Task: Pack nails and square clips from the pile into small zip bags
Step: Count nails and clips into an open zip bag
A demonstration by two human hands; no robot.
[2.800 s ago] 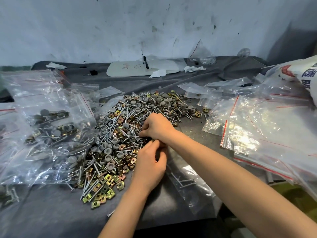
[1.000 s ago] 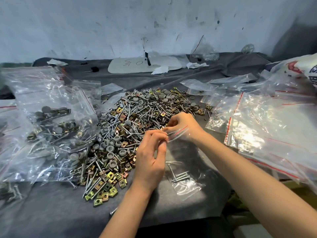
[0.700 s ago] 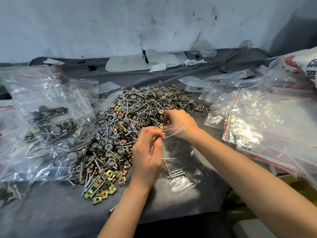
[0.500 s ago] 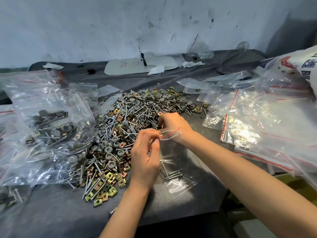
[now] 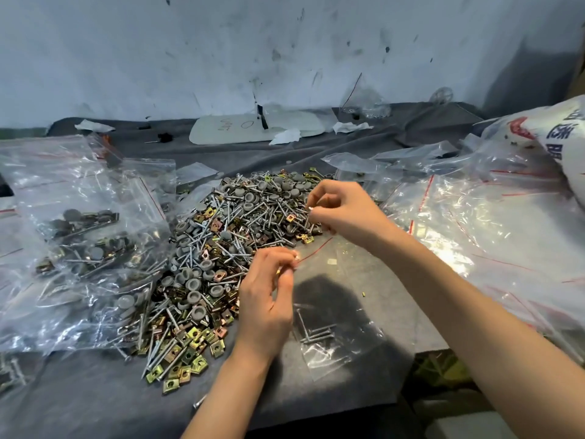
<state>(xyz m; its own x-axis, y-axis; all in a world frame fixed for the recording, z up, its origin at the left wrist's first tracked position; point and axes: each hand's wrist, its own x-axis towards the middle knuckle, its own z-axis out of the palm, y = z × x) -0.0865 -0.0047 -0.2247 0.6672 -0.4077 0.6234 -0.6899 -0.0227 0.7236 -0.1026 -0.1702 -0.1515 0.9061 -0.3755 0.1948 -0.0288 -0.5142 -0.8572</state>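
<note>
Left grip (image 5: 266,301) pinches the zip bag (image 5: 340,342); right grip (image 5: 344,211), contents unclear, curls over the pile (image 5: 215,248).

We record: a pale wall (image 5: 221,58), scuffed and flecked with dark marks; below it a worktop (image 5: 79,403) draped in creased grey cloth; a white board (image 5: 228,131) lying flat near the wall; soft, even light.
</note>
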